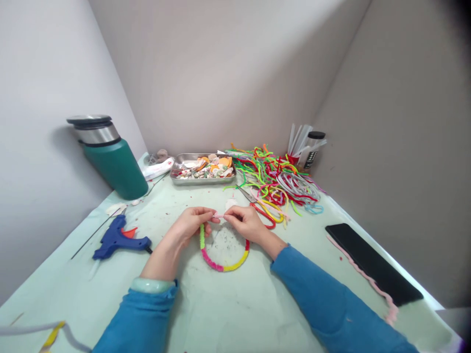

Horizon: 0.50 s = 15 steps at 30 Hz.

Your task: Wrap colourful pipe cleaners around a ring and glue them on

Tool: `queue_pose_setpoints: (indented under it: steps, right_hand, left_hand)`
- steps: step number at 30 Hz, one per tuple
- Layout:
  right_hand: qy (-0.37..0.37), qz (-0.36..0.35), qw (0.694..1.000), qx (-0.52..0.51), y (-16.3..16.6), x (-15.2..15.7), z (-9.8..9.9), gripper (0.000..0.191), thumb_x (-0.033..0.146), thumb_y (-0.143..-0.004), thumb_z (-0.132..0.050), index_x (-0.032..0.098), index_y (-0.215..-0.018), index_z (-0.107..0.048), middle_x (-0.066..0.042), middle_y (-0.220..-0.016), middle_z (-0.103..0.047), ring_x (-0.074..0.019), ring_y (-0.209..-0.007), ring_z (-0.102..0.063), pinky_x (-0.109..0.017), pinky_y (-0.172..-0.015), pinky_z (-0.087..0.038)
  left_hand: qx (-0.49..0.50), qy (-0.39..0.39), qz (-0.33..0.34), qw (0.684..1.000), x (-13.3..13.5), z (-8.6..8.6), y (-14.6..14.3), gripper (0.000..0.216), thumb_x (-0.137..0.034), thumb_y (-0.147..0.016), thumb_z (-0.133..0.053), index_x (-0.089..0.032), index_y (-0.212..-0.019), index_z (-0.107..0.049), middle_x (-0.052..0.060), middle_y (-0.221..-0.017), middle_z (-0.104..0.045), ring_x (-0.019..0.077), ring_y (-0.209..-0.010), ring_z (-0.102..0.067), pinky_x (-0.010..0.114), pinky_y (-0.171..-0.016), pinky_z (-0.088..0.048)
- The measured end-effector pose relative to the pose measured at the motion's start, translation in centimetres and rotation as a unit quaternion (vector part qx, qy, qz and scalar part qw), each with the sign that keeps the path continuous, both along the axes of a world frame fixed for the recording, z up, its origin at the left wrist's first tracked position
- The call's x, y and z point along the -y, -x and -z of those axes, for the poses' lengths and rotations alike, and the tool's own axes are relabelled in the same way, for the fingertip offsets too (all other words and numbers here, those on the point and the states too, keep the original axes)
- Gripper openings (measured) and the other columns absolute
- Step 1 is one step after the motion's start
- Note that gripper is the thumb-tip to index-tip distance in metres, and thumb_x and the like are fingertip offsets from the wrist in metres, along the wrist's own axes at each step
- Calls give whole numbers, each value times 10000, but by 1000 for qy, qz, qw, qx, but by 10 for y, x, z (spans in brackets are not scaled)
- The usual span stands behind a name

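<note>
A ring wrapped in fuzzy pipe cleaner [231,267] hangs down between my hands, with green, pink, yellow and red sections along its lower arc. At its top, my left hand [195,220] pinches the ring near a short pale pink pipe cleaner [220,215]. My right hand [246,221] has thumb and forefinger closed on the other end of that pink piece. The fingers hide most of the ring's upper part. Just beyond my right hand lie scissors with red handles [265,218], partly under loose pipe cleaners.
A blue glue gun [119,239] and a green bottle [114,164] stand on the left. Behind are a metal tray [202,182] of small cutouts and a heap of pipe cleaners [265,169]. A black slab [371,262] with a pink pipe cleaner [362,277] lies right.
</note>
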State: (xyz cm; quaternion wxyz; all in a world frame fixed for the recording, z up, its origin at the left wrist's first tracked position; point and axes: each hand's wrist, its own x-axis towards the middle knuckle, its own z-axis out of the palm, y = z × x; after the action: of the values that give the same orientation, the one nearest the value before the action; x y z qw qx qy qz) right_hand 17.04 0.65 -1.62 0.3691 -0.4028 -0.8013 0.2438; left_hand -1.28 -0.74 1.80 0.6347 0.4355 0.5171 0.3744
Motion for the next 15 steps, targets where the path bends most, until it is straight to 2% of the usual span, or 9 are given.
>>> queue_pose_setpoints:
  steps: [4, 8, 15]
  right_hand:
    - [-6, -11, 1000, 2, 0, 1, -1, 222, 297, -841, -499, 155, -744, -640, 0, -638, -614, -91, -560, -485, -206, -552, -339]
    - [-7, -9, 1000, 8, 0, 1, -1, 215, 291, -839, -502, 160, -746, -645, 1, -633, -615, -92, -558, -486, -207, -552, -338]
    - [-9, -13, 1000, 3, 0, 1, 1, 214, 294, -837, -501, 164, -745, -643, -3, -647, -624, -95, -560, -490, -211, -555, -343]
  left_hand:
    - [15, 30, 1, 999, 1, -2, 0, 219, -181, -696, -617, -77, -889, -612, 99, -755, -687, 74, -378, -493, 208, -377, -398]
    - [-7, 51, 4, 999, 2, -5, -1, 194, -207, -693, -630, -72, -832, -623, 101, -718, -692, 78, -344, -485, 213, -362, -393]
    - [4, 36, -4, 999, 3, -5, -1, 183, -204, -685, -644, -106, -828, -587, 100, -738, -694, 73, -348, -494, 187, -347, -358]
